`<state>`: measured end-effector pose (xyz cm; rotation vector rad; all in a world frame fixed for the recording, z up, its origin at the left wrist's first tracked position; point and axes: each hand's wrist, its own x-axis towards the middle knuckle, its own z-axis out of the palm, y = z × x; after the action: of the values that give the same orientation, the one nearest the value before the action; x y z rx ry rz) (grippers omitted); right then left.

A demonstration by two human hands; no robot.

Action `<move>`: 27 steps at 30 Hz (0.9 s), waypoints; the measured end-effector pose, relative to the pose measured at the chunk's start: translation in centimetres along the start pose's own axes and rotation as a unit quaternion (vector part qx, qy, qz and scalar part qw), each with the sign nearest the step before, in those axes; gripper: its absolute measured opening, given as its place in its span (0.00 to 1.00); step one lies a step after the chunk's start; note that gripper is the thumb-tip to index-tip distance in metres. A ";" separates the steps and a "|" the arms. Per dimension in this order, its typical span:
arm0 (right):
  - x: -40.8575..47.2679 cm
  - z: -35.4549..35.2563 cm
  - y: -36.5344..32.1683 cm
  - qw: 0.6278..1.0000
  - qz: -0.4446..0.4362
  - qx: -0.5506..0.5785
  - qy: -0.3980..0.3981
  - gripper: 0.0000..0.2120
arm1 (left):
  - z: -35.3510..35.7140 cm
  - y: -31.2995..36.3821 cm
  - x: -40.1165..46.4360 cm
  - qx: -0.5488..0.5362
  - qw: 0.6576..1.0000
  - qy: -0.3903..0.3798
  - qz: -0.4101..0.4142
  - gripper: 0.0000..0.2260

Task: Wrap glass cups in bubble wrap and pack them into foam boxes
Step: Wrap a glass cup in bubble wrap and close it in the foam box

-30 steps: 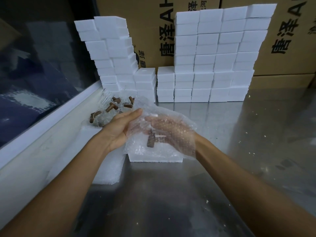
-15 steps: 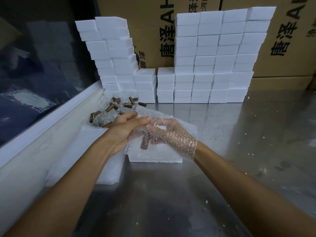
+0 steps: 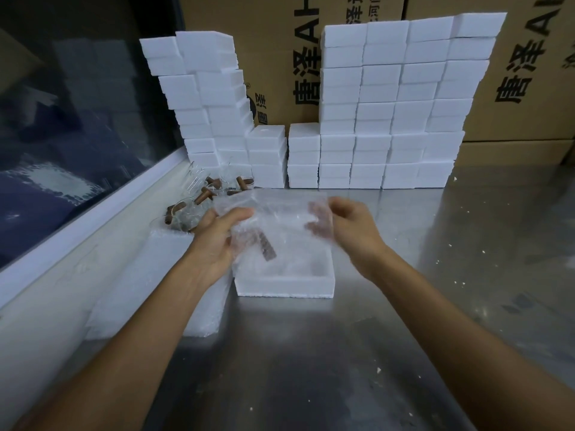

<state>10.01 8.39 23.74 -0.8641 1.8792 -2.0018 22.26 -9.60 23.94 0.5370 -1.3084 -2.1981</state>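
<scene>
Out from under the bubble wrap (image 3: 280, 219) came the right hand (image 3: 351, 231) — half a second back it was buried beneath the sheet, and at this moment its back was bare at the sheet's right edge, with only the fingertips (image 3: 320, 217) still showing through the plastic. Those fingers were curled onto the edge, pinching it. Over on the other side, the left hand (image 3: 217, 241) had rolled its fingers over the top of the bundle and gripped it, thumb side up, fingers wrapped round the wrap.

Inside the wrap sat the glass cup (image 3: 264, 244), its brown wooden handle (image 3: 267, 247) slanting down and to the right; the glass itself was hard to make out through the bubbles. Both hands held the bundle just above the open foam box (image 3: 284, 283), which stood on the steel table (image 3: 404, 306).

Left of the hands lay a flat pile of more wrap sheets (image 3: 161, 284), and beyond it a cluster of unwrapped cups (image 3: 205, 194) with brown handles, against the window ledge. Stacks of white foam boxes (image 3: 389, 119) stood along the back, in front of printed cardboard cartons (image 3: 513, 73). White crumbs dotted the table on the right.
</scene>
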 end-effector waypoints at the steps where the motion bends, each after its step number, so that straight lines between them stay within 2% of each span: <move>1: 0.2 -0.6 0.2 0.997 0.017 0.015 0.075 0.05 | -0.2 0.0 0.1 -0.026 1.000 0.010 -0.006 0.32; 2: 0.3 -1.1 0.4 0.991 0.036 0.025 0.128 0.03 | -0.3 0.0 0.2 -0.041 0.999 0.019 -0.010 0.30; 3: 0.2 -1.4 0.5 0.986 0.065 0.044 0.147 0.04 | -0.4 0.0 0.2 -0.053 0.998 0.027 -0.012 0.27; 4: 0.0 -1.5 0.9 0.984 0.095 0.076 0.134 0.12 | -0.2 -0.2 0.2 -0.065 0.997 0.030 -0.013 0.24; 6: -0.7 -1.3 1.5 0.977 0.153 0.133 0.062 0.35 | 0.4 -0.6 0.1 -0.101 0.994 0.032 -0.020 0.22; 7: -1.2 -1.0 1.6 0.972 0.180 0.152 0.021 0.44 | 0.7 -0.9 0.1 -0.116 0.993 0.029 -0.021 0.22; 8: -1.5 -0.6 1.8 0.965 0.201 0.167 -0.014 0.47 | 1.1 -1.1 0.0 -0.125 0.992 0.022 -0.020 0.21; 9: -1.7 -0.1 1.8 0.957 0.222 0.185 -0.039 0.45 | 1.5 -1.4 -0.1 -0.126 0.992 0.012 -0.018 0.21; 11: -1.9 0.7 1.4 0.944 0.230 0.227 -0.061 0.29 | 2.3 -2.1 -0.5 -0.119 0.993 -0.012 -0.014 0.23; 14: -1.6 1.4 1.0 0.957 0.196 0.212 -0.033 0.05 | 2.5 -3.1 -0.9 -0.080 0.996 -0.047 -0.008 0.29; 15: -1.5 1.5 0.8 0.966 0.178 0.188 -0.017 0.02 | 2.3 -3.3 -0.9 -0.052 0.997 -0.057 0.000 0.29; 21: -0.7 1.2 0.2 0.995 0.085 0.042 0.025 0.05 | 1.0 -3.0 -1.0 0.071 0.992 -0.107 -0.008 0.23; 27: -0.5 1.2 -0.1 0.999 0.031 -0.018 -0.002 0.05 | 1.4 -2.0 -1.2 0.107 0.989 -0.103 -0.014 0.23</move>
<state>11.13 7.68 23.73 -0.8089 1.9202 -1.9340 21.89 -7.09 22.86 0.4177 -1.6688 -2.1950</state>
